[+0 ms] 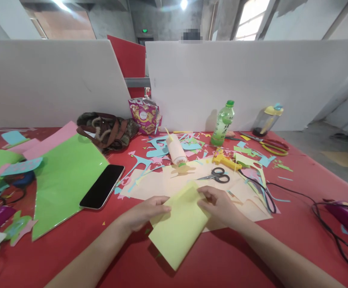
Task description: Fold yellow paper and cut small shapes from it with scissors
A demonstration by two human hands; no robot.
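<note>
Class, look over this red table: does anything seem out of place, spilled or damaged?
Yes: blue paper scraps lie strewn around the pale cylinder, looking like unswept litter. The purple snack bag also seems out of place so near them. The held yellow paper shows no obvious damage; no spilled liquid is visible.

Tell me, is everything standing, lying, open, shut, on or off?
Pale yellow rectangular paper sheet: held by the left hand and right hand
Green plastic bottle: upright, capped
Black rectangular glass-fronted phone: lying flat, screen dark
Black-handled metal scissors: lying flat, blade gap unclear
Yellow plastic glue gun: lying down
Clear plastic cup: yellow lid on
Shiny purple snack bag: upright
</note>
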